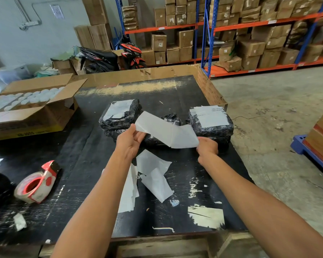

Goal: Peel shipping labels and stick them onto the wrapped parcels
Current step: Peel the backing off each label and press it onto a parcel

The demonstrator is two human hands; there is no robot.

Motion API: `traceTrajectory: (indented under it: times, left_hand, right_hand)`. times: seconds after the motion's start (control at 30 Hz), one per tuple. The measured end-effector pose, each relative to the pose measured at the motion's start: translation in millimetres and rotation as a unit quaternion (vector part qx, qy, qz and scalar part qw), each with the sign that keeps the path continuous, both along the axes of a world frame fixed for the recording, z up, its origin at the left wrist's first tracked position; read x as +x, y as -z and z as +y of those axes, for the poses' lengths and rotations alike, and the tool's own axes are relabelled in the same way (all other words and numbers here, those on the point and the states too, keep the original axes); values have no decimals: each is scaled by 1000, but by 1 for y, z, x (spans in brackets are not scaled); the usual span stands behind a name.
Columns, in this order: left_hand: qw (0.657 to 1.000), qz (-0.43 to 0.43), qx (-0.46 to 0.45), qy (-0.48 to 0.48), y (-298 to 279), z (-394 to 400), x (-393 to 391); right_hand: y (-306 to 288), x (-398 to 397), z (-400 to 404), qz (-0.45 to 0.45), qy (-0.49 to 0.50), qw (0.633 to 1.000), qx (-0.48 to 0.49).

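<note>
Two hands meet over the black bench (93, 164): our left hand (130, 141) pinches the upper-left end of a long white label strip (166, 131), and our right hand (207, 147) has its grip curled round the lower-right end, the strip stretched between them. Behind it, at twelve o'clock, lie the wrapped parcels in black film: one at eleven o'clock (119, 115) and one at one o'clock (211, 120), each with a white label on top, and a smaller one (171, 120) partly hidden by the strip. We see fine print on the right parcel's label, too small to read. Loose white backing sheets (155, 175) lie between our forearms. At eight o'clock a red-and-white tape dispenser (38, 183) rests on the bench; at ten o'clock sits an open carton (32, 116) of white lids, its yellow band lettered illegibly. Shelving (250, 28) loaded with cartons stands beyond.
</note>
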State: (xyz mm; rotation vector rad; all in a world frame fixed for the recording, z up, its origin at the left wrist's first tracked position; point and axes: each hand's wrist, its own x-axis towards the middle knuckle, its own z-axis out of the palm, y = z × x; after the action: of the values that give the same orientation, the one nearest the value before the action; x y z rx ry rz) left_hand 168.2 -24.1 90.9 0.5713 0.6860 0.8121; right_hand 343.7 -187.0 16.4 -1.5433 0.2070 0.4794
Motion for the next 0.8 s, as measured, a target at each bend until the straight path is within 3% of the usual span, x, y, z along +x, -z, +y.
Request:
traceTrajectory:
  times: [0.07, 0.13, 0.27, 0.5, 0.57, 0.67, 0.73, 0.8]
  left_hand:
    - [998, -32, -33, -41, -3, 8, -5]
    - [993, -72, -47, -80, -9, 16, -10]
    - [996, -57, 12, -60, -20, 12, -5]
    - [998, -48, 21, -34, -24, -13, 22]
    - [999, -29, 30, -30, -21, -15, 26]
    - [998, -17, 47, -34, -32, -32, 30]
    - [998, -1, 41, -40, -28, -34, 31]
    - [998, 21, 38, -48, -25, -39, 34]
  right_hand:
    - [6, 4, -10, 18, 47, 999, -17]
    - [11, 9, -18, 48, 28, 998, -37]
    - [8, -10, -15, 89, -144, 986, 0]
    - [0, -60, 1, 2, -421, 900, -109]
    - [-3, -58, -1, -40, -460, 876, -139]
    - [-17, -42, -13, -200, -338, 905, -165]
    - [-24, -41, -15, -319, -234, 912, -110]
    - [-31, -41, -15, -444, -198, 871, -67]
